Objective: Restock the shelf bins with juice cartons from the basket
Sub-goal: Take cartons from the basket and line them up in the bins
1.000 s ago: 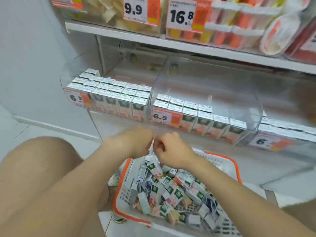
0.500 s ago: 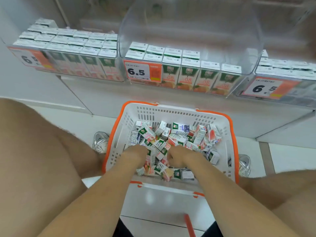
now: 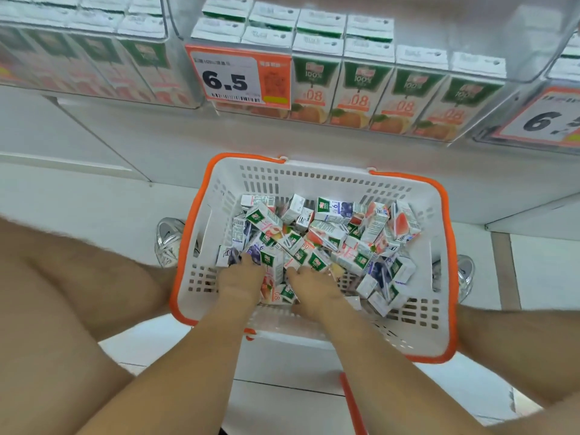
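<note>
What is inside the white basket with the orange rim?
The basket holds a loose heap of small juice cartons, with the left hand and right hand reaching in. Fingertips and lower cartons are hidden.

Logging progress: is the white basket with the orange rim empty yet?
No. The basket holds a jumbled heap of small juice cartons.

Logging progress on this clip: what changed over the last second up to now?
Both hands dropped from in front of the shelf bins into the basket; the left hand and right hand now dig among the loose juice cartons. Whether either grips one is unclear. The middle bin's cartons look unchanged.
</note>
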Tool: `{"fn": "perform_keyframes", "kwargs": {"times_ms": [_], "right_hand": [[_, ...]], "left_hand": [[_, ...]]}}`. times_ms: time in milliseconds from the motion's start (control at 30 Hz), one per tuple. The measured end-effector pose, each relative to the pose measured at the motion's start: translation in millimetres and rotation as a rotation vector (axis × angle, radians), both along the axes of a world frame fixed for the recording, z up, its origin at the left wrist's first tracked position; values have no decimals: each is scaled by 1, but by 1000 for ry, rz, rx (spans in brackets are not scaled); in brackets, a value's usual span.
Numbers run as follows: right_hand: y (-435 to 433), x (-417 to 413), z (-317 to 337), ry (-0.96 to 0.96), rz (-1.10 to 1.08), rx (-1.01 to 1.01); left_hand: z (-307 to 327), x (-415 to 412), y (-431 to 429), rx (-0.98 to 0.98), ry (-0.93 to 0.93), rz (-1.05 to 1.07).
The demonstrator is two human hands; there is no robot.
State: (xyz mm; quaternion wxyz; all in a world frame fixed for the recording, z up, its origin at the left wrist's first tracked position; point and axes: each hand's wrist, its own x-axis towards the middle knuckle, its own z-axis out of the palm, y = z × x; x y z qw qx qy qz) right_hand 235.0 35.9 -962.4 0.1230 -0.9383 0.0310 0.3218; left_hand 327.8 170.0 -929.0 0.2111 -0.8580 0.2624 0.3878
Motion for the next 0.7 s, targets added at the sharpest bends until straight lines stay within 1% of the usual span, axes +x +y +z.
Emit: {"fn": "perform_keyframes", "kwargs": {"times_ms": [100, 200, 267, 400, 467, 567, 633, 700], "right_hand": [[2, 2, -9, 8, 16, -57], [-2, 11, -12, 50, -37, 12], [-13, 16, -6, 108, -169, 143], [-47, 22, 16, 283, -515, 452], [-62, 26, 33, 299, -633, 528], [-75, 26, 60, 191, -766, 596], [-82, 21, 70, 161, -886, 659], [-87, 17, 79, 193, -939, 751]], "left_hand": [[-5, 2, -1, -13, -55, -52], [-12, 4, 1, -42, -78, -100], [-15, 8, 2, -69, -61, -130], [-2, 21, -6, -92, 29, -142], [10, 32, -11, -146, 171, -43], [28, 44, -11, -292, 396, 208], [43, 45, -8, -397, 467, 358], [58, 43, -8, -509, 463, 489]]}}
